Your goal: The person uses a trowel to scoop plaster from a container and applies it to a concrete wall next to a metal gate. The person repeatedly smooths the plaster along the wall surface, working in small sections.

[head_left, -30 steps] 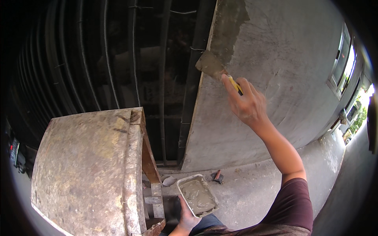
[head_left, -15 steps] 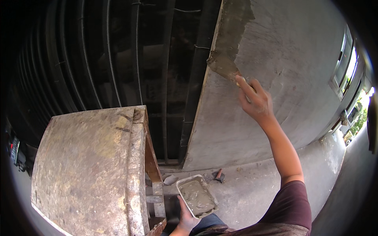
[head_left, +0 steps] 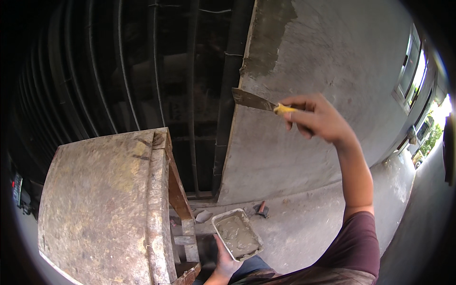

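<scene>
Putty knife, 1, yellow-handled (head_left: pixel 256 101): upper centre of the frame, its blade pointing left across the wall's edge; contact with the wall cannot be told. Against 0.5 s ago, the blade is turned to show a narrower face and sits clear below the dark, damp patch (head_left: pixel 268 42), whose lower end it then covered; more of the handle shows.

Right hand, 1 (head_left: pixel 320 118): closed on the handle, thumb and fingers pinching it; the blade lies to the left of the grip. It stands farther right than before.

Tub, 1, pale, rectangular (head_left: pixel 227 213): lower centre, little changed in place, holding grey paste (head_left: pixel 237 235). Left hand, 1 (head_left: pixel 227 261): gripping its lower left side.

Wall, 1, grey (head_left: pixel 294 156): centre to upper right. Dark vertical bars, several (head_left: pixel 156 61): upper left. Wooden stand, 1, stained (head_left: pixel 99 199): lower left. Tool, 1, red-handled (head_left: pixel 262 207): on the floor, just beyond the tub.
</scene>
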`<state>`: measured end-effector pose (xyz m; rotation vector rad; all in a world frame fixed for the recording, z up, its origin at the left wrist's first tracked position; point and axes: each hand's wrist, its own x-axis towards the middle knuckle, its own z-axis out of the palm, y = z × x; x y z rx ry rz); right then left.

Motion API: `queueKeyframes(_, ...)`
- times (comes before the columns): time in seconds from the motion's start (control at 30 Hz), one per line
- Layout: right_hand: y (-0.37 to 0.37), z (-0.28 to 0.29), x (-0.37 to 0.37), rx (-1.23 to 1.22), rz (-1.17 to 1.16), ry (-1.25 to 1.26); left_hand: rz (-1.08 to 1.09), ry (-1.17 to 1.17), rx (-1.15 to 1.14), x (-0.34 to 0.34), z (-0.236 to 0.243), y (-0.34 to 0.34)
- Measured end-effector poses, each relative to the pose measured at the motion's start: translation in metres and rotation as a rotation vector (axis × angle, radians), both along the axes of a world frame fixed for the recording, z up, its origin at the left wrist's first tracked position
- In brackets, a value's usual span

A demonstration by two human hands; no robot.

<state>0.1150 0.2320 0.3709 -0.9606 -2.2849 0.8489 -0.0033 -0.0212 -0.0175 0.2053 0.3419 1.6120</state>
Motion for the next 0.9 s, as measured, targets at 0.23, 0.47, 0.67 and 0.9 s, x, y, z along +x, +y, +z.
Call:
queueKeyframes(0.23, 0.064, 0.066, 0.001, -0.037, 0.017, -0.133, -0.014, -0.04, 0.075, 0.009, 0.0, 0.011)
queueKeyframes(0.47, 0.105, 0.092, -0.006, -0.072, 0.002, -0.168, -0.015, -0.009, 0.077, 0.017, 0.0, 0.019)
queueKeyframes(0.67, 0.128, 0.105, 0.022, -0.069, -0.033, -0.278, -0.053, -0.011, 0.073, 0.02, 0.006, 0.015)
queueKeyframes(0.9, 0.08, 0.089, 0.05, 0.156, -0.103, -0.268, -0.022, -0.011, 0.062, 0.013, 0.001, 0.01)
